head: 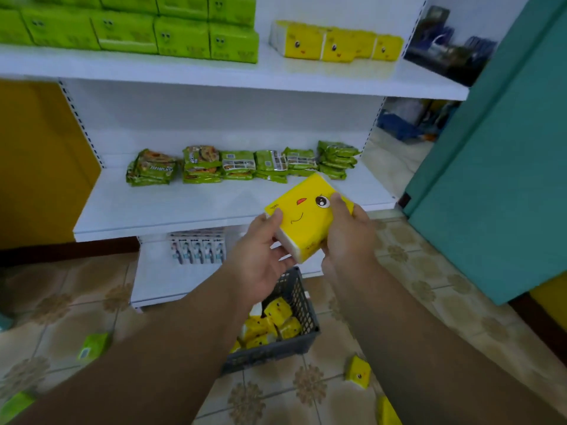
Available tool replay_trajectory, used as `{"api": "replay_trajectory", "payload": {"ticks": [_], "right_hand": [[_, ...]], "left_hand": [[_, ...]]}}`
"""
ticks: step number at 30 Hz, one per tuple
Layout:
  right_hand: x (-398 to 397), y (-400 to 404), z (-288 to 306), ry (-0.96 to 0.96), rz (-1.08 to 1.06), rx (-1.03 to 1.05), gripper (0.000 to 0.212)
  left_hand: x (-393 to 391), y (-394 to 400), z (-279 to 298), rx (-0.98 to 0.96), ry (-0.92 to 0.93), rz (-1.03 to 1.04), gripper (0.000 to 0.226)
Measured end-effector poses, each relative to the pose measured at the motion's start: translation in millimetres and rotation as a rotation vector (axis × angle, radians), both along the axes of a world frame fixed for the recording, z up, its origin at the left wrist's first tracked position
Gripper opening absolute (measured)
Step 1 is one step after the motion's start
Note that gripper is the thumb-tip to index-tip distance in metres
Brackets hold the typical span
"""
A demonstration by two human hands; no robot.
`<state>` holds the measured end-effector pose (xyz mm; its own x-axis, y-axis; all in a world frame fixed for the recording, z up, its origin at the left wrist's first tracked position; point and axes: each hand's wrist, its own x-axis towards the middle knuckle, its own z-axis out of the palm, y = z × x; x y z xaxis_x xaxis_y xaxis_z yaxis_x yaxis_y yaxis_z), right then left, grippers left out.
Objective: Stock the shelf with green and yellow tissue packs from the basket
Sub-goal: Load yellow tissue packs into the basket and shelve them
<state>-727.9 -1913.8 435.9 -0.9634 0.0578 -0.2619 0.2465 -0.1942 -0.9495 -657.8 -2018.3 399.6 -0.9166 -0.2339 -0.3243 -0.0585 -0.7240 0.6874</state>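
Status: stocking is partly complete. The landmark for all positions below is the basket point(302, 305), a dark slatted crate on the floor in front of the white shelf unit.

Done: on the top shelf point(184, 73), well above and to the left of the basket, green tissue packs point(181, 36) stand in a stacked row two high. Above and to the right of the basket on that same shelf, a short row of yellow tissue packs point(336, 44) stands one layer high, with bare shelf between it and the green row and in front of it.

In hand: one yellow pack point(306, 216) is held directly above the basket, in front of the middle shelf edge. The left hand point(260, 256) grips its near left end, thumb on top; the right hand point(348, 231) grips its right side, fingers curled over the printed face. Both grips are clamped on this pack.

Left: several yellow packs point(270, 326) remain inside the basket. Loose on the floor, one yellow pack point(358, 372) lies just right of the basket, and one green pack point(92, 346) lies well to its left

Judgement: the green row appears nearly finished; the yellow row needs the most work
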Motion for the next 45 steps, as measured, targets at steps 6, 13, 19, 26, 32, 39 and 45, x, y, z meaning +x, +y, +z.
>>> {"api": "replay_trajectory", "payload": {"ticks": [6,13,19,26,32,39,45], "right_hand": [[-33.4,104.4,8.2,0.240,0.001,0.285,0.020],[-62.1,189.0,18.8,0.536,0.074,0.541,0.040],[-94.2,196.0,29.9,0.614,0.121,0.540,0.043],[-133.8,140.9,51.1,0.587,0.103,0.470,0.050],[-184.9,82.1,70.4,0.712,0.064,0.454,0.047],[-235.5,34.6,103.9,0.784,0.109,0.482,0.036],[-282.3,20.8,119.2,0.788,0.071,0.470,0.036]], "left_hand": [[-51.1,97.6,25.0,0.018,-0.053,0.059,0.044],[-92.6,172.4,50.5,-0.037,-0.020,0.091,0.055],[-115.3,169.7,75.3,-0.135,-0.072,0.101,0.053],[-153.2,113.5,93.8,-0.131,-0.152,0.142,0.039],[-218.6,43.6,126.6,-0.154,-0.151,0.100,0.031],[-283.9,-2.8,173.0,-0.149,-0.089,-0.025,0.046],[-330.4,-15.9,194.7,-0.217,-0.001,-0.039,0.040]]}}
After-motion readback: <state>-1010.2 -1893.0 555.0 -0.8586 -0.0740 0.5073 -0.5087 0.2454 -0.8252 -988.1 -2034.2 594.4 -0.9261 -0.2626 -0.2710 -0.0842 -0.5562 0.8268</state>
